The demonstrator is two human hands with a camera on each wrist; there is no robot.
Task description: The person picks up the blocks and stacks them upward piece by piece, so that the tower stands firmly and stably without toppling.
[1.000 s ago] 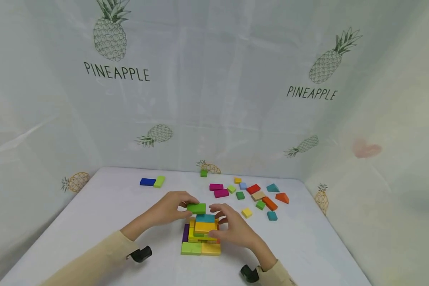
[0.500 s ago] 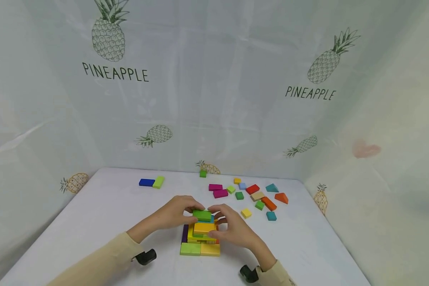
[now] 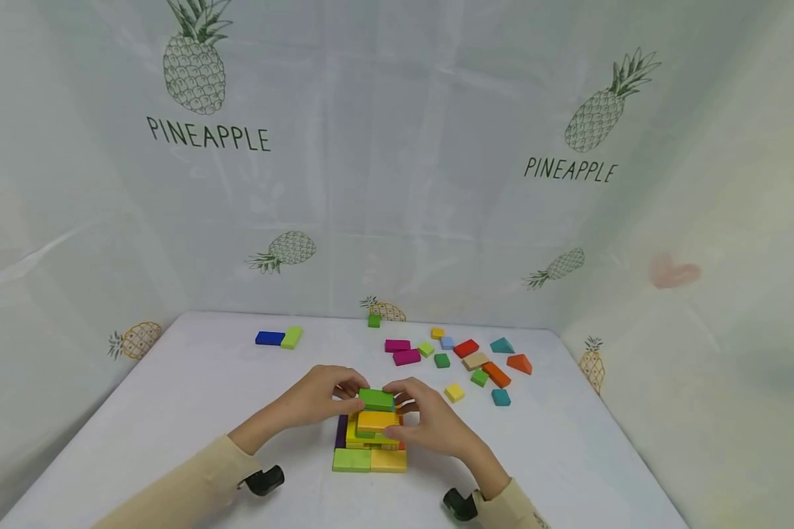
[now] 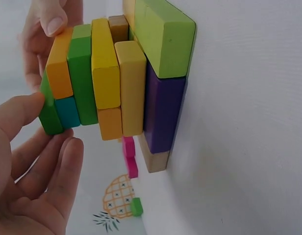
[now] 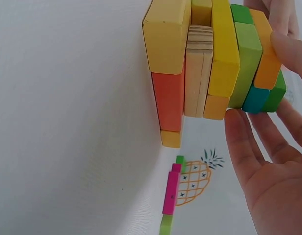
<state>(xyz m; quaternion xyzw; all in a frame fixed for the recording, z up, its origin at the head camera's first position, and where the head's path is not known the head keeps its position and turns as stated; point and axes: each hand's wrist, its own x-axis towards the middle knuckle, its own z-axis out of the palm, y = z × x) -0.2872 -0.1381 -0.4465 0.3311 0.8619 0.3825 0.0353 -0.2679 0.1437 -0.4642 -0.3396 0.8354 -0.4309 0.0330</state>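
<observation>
Left hand (image 3: 327, 394) pinches the green block (image 3: 376, 399), seated on the teal block (image 4: 67, 111) atop your stack (image 4: 131, 88), midway between the table's (image 3: 238, 397) side edges. Right hand (image 3: 431, 422) grips the upper layers. Spare blocks (image 3: 496, 375) toward far-right corner. Looks like placing; next calls for level release.

Head: looked forward and down across the counter (image 3: 205, 389), from farthest back | left wrist: looked in close from left of the block stack (image 4: 107, 83), picture turned sideways | right wrist: likewise, from its right | both wrists: shared the stack and, apparently, one printed pineapple (image 4: 117, 198)
</observation>
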